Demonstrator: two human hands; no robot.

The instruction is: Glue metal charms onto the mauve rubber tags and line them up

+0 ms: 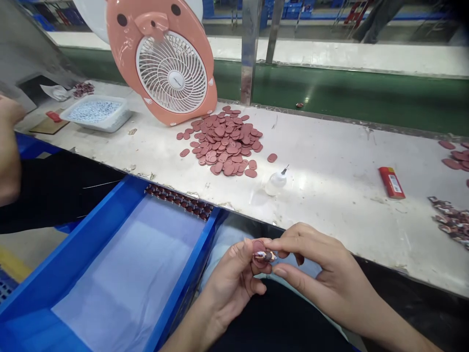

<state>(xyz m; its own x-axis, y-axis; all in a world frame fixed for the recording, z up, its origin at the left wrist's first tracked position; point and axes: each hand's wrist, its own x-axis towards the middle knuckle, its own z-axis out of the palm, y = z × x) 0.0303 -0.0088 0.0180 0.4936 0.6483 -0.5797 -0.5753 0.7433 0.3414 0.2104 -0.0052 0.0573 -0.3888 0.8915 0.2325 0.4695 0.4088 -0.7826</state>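
Observation:
Between thumb and fingers, my left hand [238, 278] holds a dark red oval piece [258, 246] with a small white, brown and orange figure [266, 256] across it. My right hand [318, 266] touches the piece's right side with its index fingertip; its thumb is just below, apart from the index finger. Beyond my hands, on the white bench [330, 161], lies a heap of red oval pieces [227, 139]. A small clear bottle with a needle tip [276, 183] stands in front of the heap.
A pink fan [172, 73] stands behind the heap. At left are a white tray of bluish bits [97, 112], another person's arm [9, 151] and a blue bin [190, 264] holding a row of dark pieces. A red box [392, 183] and small figures [452, 220] lie at right.

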